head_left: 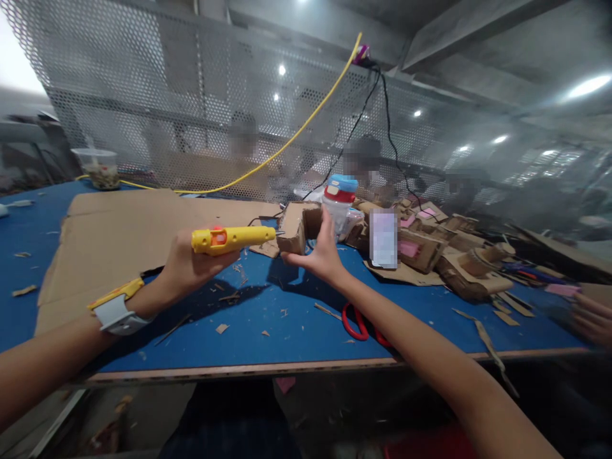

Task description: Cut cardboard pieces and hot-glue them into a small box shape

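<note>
My left hand (pixel 189 268) is wrapped round a yellow hot glue gun (pixel 234 239) with an orange switch. The gun's metal tip points right, close against the near left side of a small folded cardboard piece (pixel 291 231). My right hand (pixel 322 255) grips this piece from the right, thumb underneath and fingers raised on its far side. The piece is held a little above the blue table (pixel 282 338). Behind my right fingers stands a bottle (pixel 340 197) with a blue and red lid. Red-handled scissors (pixel 356 322) lie partly under my right forearm.
A flat cardboard sheet (pixel 115 248) covers the left side. A phone (pixel 383 239) leans upright amid cardboard constructions (pixel 471 271) on the right. A plastic cup (pixel 98 169) stands back left. A yellow cable (pixel 296 137) hangs before the mesh screen. Another person's hand (pixel 593 319) is at far right.
</note>
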`<state>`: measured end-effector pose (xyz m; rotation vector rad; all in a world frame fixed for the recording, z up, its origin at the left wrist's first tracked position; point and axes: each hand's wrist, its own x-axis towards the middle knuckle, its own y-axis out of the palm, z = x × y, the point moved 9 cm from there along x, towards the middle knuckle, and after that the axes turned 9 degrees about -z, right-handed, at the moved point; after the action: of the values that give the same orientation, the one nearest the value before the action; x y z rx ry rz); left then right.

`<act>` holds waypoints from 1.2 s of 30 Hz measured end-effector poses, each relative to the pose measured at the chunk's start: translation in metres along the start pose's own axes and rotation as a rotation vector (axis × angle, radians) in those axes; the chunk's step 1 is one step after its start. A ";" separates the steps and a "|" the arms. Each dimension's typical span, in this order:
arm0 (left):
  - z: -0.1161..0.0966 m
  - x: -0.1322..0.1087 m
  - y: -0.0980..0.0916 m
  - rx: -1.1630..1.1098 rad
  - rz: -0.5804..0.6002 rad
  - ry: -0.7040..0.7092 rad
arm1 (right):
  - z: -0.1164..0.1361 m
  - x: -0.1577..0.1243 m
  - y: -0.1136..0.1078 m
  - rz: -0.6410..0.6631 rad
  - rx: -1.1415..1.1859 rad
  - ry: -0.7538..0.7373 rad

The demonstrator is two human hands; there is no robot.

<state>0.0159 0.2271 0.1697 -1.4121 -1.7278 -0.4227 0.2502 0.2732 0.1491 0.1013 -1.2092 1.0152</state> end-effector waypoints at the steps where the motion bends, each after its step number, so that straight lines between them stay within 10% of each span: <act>1: -0.001 0.000 0.000 -0.012 0.003 -0.009 | 0.000 0.000 0.000 -0.004 0.003 -0.002; 36: -0.005 0.003 0.015 -0.050 0.086 -0.066 | 0.008 -0.001 -0.003 -0.014 0.010 -0.032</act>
<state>0.0319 0.2299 0.1713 -1.5461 -1.7124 -0.3784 0.2469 0.2662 0.1525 0.1343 -1.2304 1.0104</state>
